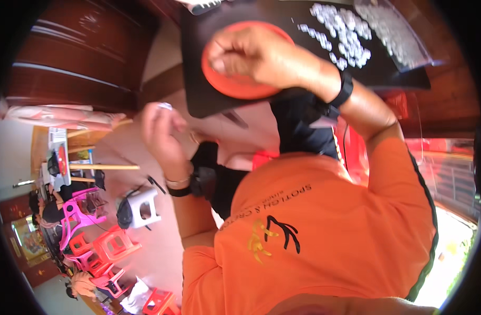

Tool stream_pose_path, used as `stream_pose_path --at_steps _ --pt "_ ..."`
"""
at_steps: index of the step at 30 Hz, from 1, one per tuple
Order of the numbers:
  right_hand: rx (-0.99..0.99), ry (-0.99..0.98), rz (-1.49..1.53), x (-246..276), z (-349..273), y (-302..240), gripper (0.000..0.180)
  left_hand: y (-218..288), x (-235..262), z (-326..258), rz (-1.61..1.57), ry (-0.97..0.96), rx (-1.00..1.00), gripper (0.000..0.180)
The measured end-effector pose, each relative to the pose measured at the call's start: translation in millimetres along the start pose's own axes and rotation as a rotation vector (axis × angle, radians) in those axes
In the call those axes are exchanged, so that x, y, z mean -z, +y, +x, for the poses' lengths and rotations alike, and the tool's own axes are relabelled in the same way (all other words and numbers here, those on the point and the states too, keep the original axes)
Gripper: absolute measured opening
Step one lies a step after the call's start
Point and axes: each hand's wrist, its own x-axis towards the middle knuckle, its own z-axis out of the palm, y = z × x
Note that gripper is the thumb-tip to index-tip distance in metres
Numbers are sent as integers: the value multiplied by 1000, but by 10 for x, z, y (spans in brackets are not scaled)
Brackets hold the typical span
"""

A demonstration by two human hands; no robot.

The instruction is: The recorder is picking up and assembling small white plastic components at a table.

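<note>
Over the orange dish (227,88), the right hand (248,55) bunches tight, on what I can't tell, while left of that dish the left hand (164,135) seemingly pinches a small white piece (164,106), clear pieces (349,32) lying rightward—apparently a picking step, calling for delicacy next.

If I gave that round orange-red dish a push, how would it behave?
The dish is probably stiff, since its outline shows a smooth curve. It seems unlikely to tip, looking wide and low on the black table. It might slide, as the table looks smooth.
</note>
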Motion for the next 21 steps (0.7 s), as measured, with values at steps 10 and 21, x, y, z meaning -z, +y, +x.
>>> stream_pose_path --at_steps 10,21 --pt "21 -125 -54 -198 190 -308 15 233 -309 -73 -168 -105 66 18" --pt "-18 -168 -4 -237 150 -239 15 188 -333 -106 -123 -131 86 18"
